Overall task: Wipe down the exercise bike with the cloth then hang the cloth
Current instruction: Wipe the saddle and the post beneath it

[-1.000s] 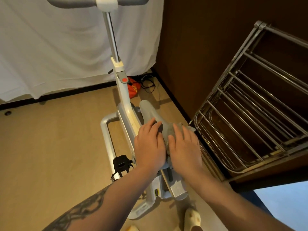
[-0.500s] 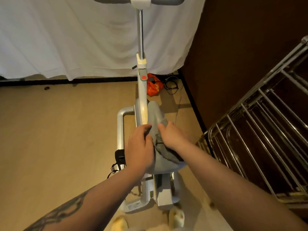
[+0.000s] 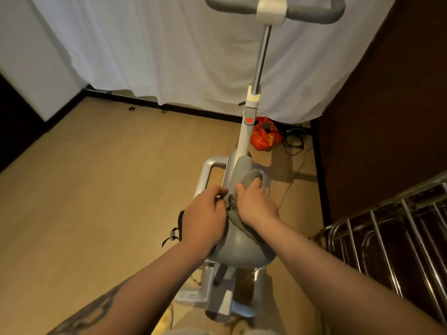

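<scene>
Cloth (image 3: 242,213), grey and bunched, is draped over the bike (image 3: 244,141) saddle at centre frame. It is gripped by both hands: left hand (image 3: 205,221) at 9 o'clock of it, right hand (image 3: 256,204) pressed on top. A rack (image 3: 387,238) stands at 4 o'clock.

A big white curtain (image 3: 169,52) hangs at the back of the room, and its bottom edge stops just above the light brown floor (image 3: 96,189). To the right of the curtain is a dark brown wall (image 3: 387,117), and in the corner below the curtain lie a red bag (image 3: 264,137) and some black cords (image 3: 294,141). A shiny metal rack (image 3: 387,238) stands far right of the curtain, against the dark wall.
</scene>
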Available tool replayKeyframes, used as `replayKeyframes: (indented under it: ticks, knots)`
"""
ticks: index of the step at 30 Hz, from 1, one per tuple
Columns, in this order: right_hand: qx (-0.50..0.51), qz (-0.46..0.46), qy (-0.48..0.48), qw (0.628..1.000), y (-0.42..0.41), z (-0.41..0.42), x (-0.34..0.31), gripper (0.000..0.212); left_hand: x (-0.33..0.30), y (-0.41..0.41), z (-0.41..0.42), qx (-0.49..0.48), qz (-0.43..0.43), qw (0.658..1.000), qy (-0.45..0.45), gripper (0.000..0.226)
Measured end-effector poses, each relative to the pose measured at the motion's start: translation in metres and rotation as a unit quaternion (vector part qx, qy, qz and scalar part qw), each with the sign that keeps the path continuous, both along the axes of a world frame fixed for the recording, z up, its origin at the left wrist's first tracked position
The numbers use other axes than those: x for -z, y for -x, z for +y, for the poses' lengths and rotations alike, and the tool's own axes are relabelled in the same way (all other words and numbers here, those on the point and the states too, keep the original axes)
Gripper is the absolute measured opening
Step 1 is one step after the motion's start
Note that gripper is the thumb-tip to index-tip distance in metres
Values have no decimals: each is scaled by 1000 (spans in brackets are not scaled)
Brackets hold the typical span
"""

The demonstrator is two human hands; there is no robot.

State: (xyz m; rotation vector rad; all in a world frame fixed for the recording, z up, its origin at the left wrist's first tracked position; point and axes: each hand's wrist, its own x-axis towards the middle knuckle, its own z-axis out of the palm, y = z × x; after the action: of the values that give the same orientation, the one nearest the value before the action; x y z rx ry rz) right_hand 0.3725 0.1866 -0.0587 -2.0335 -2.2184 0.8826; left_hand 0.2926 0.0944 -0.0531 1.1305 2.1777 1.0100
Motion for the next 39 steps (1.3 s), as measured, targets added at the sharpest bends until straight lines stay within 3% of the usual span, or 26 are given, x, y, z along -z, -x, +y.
replayKeyframes:
  ticks: [4, 12, 17, 20, 22, 25, 28, 30, 34, 36, 38, 39]
  knots:
    - [36, 112, -5, 993, 12, 27, -4, 56, -5, -3, -2, -17, -21, 1000, -5, 31]
    - [-91, 223, -54, 969, 5, 37, -2, 51, 2, -2, -2, -47, -48, 998, -14, 31]
    - [-186, 147, -53, 970, -9, 25, 8, 58, 3, -2, -2, -55, -33, 998, -6, 32]
    - [-209, 136, -66, 966, 8, 66, 11, 42, 3, -3, -2, -66, -39, 997, 0, 32]
    - [-260, 78, -75, 959, 20, 87, 2, 33, 1, -4, -3, -90, -34, 995, 2, 32]
    - [-395, 0, -124, 910, 12, 89, -8, 35, -1, -7, -5, -116, -10, 993, 10, 30]
    - [-507, 36, -190, 840, -2, 78, -8, 35, 0, -7, -6, -135, 10, 991, 6, 27]
    - [-518, 34, -186, 834, 4, 81, -7, 39, 1, -7, -5, -144, 18, 989, 2, 26]
    - [-437, -40, -167, 883, 24, 77, -20, 41, 0, -9, -5, -190, -1, 982, -6, 25]
    - [-455, -22, -185, 871, 25, 54, -16, 36, 2, -9, -7, -221, -24, 975, -26, 24]
    - [-516, 5, -205, 832, 10, 25, -7, 36, 8, -7, -12, -247, -79, 964, -64, 24]
    - [-518, 37, -188, 834, 1, 18, -9, 36, 11, -7, -16, -257, -118, 956, -85, 25]
